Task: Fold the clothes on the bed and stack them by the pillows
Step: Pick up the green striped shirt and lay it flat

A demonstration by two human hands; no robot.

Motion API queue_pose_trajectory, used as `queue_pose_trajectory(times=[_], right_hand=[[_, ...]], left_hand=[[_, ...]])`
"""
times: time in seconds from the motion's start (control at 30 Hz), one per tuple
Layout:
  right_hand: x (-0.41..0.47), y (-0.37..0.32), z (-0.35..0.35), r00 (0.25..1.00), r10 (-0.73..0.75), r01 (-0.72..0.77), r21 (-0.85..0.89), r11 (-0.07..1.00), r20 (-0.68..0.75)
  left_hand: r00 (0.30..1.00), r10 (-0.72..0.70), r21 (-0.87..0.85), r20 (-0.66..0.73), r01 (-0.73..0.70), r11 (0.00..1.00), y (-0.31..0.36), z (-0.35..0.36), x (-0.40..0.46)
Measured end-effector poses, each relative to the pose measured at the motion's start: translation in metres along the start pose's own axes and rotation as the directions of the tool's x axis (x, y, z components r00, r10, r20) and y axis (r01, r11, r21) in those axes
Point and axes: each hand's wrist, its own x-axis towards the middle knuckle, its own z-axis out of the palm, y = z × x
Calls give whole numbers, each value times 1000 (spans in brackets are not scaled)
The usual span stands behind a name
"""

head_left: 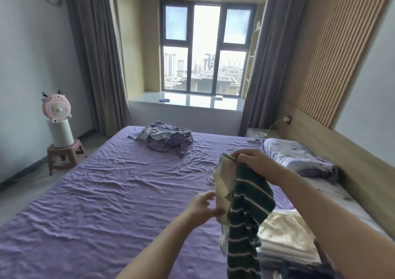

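bed (106, 193) | both hands hold striped garment (245, 210); no legible writing

Right hand (250, 161) raised, pinching; left hand (205, 207) pinching lower.

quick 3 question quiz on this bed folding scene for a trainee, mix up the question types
1. True or false: the striped garment lies flat on the purple bedsheet.
2. Which hand grips the garment's top edge? A) right hand B) left hand C) neither
3. Fill in: the crumpled clothes pile lies near the bed's far edge, toward the ____.

Key
1. False: both hands hold it up in the air.
2. A: the right hand pinches the top edge, and the left hand pinches the cream part lower down.
3. Window.
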Motion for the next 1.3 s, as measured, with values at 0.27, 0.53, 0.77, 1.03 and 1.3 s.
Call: queue_pose_trajectory(times=[0.27,0.53,0.77,1.03,1.3], right_hand=[[-68,3,-50,988,-52,37,-106,994,-148],[-86,0,-44,992,-70,38,-278,960,-105],[-71,-32,-8,976,-195,130,-454,882,-101],[-69,-45,43,977,-185,118,-462,879,-102],[-89,-69,104,993,-97,80,-232,969,-63]], left_hand=[[966,151,26,-209,-149,989,64,8,-21],[844,266,136,-466,-228,964,76,-46,-46],[822,335,351,-461,-178,919,53,-77,-77],[987,137,119,-88,-126,985,34,-142,-117],[935,230,240,-269,-166,956,12,-189,-148]])
